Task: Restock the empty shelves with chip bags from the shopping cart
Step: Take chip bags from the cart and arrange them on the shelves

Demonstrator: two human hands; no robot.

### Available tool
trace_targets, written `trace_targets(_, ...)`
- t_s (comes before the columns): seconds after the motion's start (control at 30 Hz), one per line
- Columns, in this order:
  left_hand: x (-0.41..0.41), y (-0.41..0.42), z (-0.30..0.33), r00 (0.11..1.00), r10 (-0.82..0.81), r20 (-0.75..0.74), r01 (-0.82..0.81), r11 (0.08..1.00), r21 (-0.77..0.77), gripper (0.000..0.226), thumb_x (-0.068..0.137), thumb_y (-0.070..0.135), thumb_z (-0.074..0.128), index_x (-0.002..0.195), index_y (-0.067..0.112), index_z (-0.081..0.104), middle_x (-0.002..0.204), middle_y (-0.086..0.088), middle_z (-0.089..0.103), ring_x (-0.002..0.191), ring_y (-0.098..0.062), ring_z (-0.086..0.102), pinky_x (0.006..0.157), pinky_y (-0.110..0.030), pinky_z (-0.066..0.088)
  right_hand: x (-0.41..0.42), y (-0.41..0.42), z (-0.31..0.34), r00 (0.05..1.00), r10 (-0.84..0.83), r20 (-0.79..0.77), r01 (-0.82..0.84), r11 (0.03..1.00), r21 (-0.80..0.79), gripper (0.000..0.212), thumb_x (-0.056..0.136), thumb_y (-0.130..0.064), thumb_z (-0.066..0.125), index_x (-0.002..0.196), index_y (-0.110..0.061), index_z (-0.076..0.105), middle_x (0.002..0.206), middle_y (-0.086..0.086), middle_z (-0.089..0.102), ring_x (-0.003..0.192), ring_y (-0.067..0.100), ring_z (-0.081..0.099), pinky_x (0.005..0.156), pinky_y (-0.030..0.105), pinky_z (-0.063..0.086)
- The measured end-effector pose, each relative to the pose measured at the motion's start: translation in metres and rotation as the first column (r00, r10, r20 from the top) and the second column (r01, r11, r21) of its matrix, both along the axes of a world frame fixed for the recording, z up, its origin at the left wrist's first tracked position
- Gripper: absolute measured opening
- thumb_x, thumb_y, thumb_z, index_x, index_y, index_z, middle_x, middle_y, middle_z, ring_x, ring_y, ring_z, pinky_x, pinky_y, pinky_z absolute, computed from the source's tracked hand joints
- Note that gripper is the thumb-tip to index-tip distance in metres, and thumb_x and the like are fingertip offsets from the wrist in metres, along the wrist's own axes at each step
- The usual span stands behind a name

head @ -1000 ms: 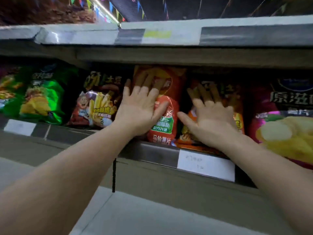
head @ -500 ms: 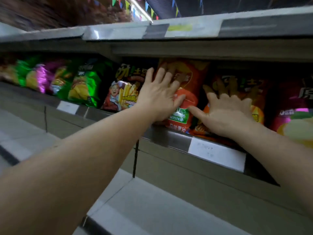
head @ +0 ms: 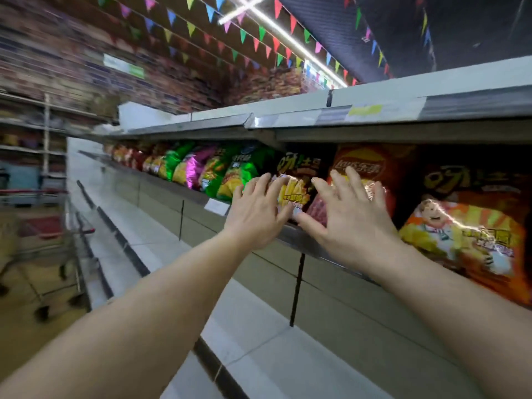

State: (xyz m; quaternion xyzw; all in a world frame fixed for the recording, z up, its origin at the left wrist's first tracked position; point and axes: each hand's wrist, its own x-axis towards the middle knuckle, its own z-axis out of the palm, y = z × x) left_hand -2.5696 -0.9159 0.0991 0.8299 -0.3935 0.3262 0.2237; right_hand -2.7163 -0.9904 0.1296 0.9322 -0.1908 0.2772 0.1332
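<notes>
Chip bags: a row of them stands upright along the stocked shelf (head: pixel 299 243), running from 9 o'clock far off to 3 o'clock close by.
Dark fries bag (head: pixel 298 180): at 12 o'clock, straight behind the left hand, upright against its neighbours.
Red-orange bag (head: pixel 371 165): just at 1 o'clock of the fries bag, touching it; its lower half is hidden by the right hand.
Orange cartoon bag (head: pixel 466 234): at 3 o'clock, nearest the camera, leaning over the shelf lip.
Green bags (head: pixel 244 171): at 10 o'clock of the left hand, with a pink bag (head: pixel 198 168) and blurred red ones further along.
Left hand (head: pixel 257 211): grip open, fingers straight and spread, laid against the front of the fries bag or just before it; contact cannot be made out.
Right hand (head: pixel 349 217): grip open, fingers spread, over the lower front of the red-orange bag; thumb points towards 9 o'clock, near the left hand's fingers.
In the way: the two hands cover the shelf edge and the bags' lower parts between them.
Upper shelf (head: pixel 374 113): overhangs the bags at 12 o'clock, with a label strip along its front.
Lower shelves (head: pixel 259 326): pale boards stepping down at 6 to 8 o'clock.
Price tag (head: pixel 216 206): white, on the shelf edge at 9 o'clock of the left hand.
Shopping cart (head: pixel 43 234): at 9 o'clock, well apart, blurred.
Pennants (head: pixel 259 38): coloured strings under the ceiling at 12 o'clock.
</notes>
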Motion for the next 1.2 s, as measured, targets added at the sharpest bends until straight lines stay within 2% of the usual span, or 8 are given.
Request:
trace_targets(0.3,0.097,0.007,0.004,0.997,0.083,-0.013,-0.083,0.996,-0.022,0.056,0.099,0.046,0.028,0.149,0.023,0.021,0.156,-0.003,0.022,0.142,-0.023,0.019,0.113,-0.039,0.012,0.089,0.007,0.01,0.995,0.09,0.039,-0.09,0.996,0.011,0.061,0.094,-0.056,0.027,0.147,-0.025,0.016,0.157,0.004,0.007,0.145,0.022,-0.008,0.114,0.05,-0.001)
trace_targets(0.4,0.142,-0.003,0.016,0.997,0.08,-0.005,-0.08,0.997,-0.019,0.056,0.1,0.045,0.026,0.15,0.023,0.018,0.157,-0.004,0.02,0.143,-0.023,0.017,0.114,-0.039,0.012,0.136,-0.001,0.015,0.998,-0.007,0.062,0.008,1.0,-0.026,0.06,0.095,-0.053,0.028,0.146,-0.023,0.017,0.157,0.008,0.006,0.145,0.025,-0.008,0.112,0.056,0.0)
trace_targets(0.53,0.19,-0.028,0.037,1.0,0.032,0.0,-0.032,0.999,0.041,0.062,0.099,0.05,0.02,0.152,0.023,0.004,0.16,-0.005,0.002,0.147,-0.021,-0.003,0.117,-0.042,-0.003,0.187,-0.018,0.021,0.983,-0.174,0.05,0.176,0.984,-0.029,0.064,0.096,-0.05,0.027,0.149,-0.023,0.006,0.158,0.008,0.002,0.144,0.028,-0.005,0.109,0.056,0.011)
trace_targets(0.67,0.203,-0.063,0.023,0.992,-0.076,-0.104,0.093,0.98,0.174,0.073,0.096,0.057,0.019,0.151,0.017,-0.009,0.158,-0.01,-0.016,0.144,-0.023,-0.021,0.115,-0.046,-0.015,0.207,-0.037,0.011,0.956,-0.294,0.006,0.294,0.956,0.001,0.064,0.094,-0.056,0.026,0.148,-0.027,0.009,0.148,0.003,0.028,0.134,0.025,0.028,0.096,0.042,0.03)
trace_targets(0.9,0.215,-0.077,0.021,0.972,-0.192,-0.137,0.22,0.95,0.224,0.076,0.095,0.058,0.021,0.15,0.018,-0.012,0.157,-0.012,-0.019,0.143,-0.028,-0.024,0.111,-0.05,-0.019,0.221,-0.039,0.009,0.904,-0.428,-0.007,0.428,0.904,-0.008,0.061,0.094,-0.058,0.023,0.146,-0.027,0.017,0.141,0.002,0.039,0.128,0.025,0.037,0.095,0.04,0.033)
trace_targets(1.03,0.216,-0.063,0.026,0.903,-0.354,-0.245,0.374,0.927,0.04,0.064,0.099,0.043,0.034,0.152,0.022,0.005,0.159,-0.009,-0.011,0.145,-0.022,-0.018,0.115,-0.043,-0.013,0.224,-0.024,0.015,0.9,-0.436,-0.024,0.436,0.9,-0.018,0.063,0.094,-0.059,0.021,0.148,-0.028,0.011,0.148,0.006,0.028,0.136,0.027,0.026,0.101,0.045,0.029)
trace_targets(1.13,0.223,-0.05,0.022,0.9,-0.4,-0.175,0.378,0.914,-0.144,0.056,0.099,0.034,0.039,0.151,0.023,0.019,0.16,-0.007,0.001,0.146,-0.018,-0.01,0.118,-0.041,-0.005,0.232,-0.004,0.017,0.944,-0.331,0.008,0.329,0.936,-0.129,0.062,0.094,-0.054,0.025,0.147,-0.027,0.009,0.155,0.007,0.011,0.142,0.029,0.006,0.108,0.053,0.018)
trace_targets(1.2,0.23,-0.039,0.017,0.912,-0.385,-0.139,0.353,0.912,-0.21,0.052,0.1,0.031,0.039,0.149,0.024,0.024,0.16,-0.005,0.008,0.147,-0.018,-0.004,0.118,-0.043,0.001,0.241,0.008,0.017,0.977,-0.213,0.001,0.21,0.966,-0.149,0.058,0.096,-0.05,0.026,0.147,-0.026,0.01,0.157,0.004,0.002,0.144,0.026,-0.006,0.111,0.055,0.009)
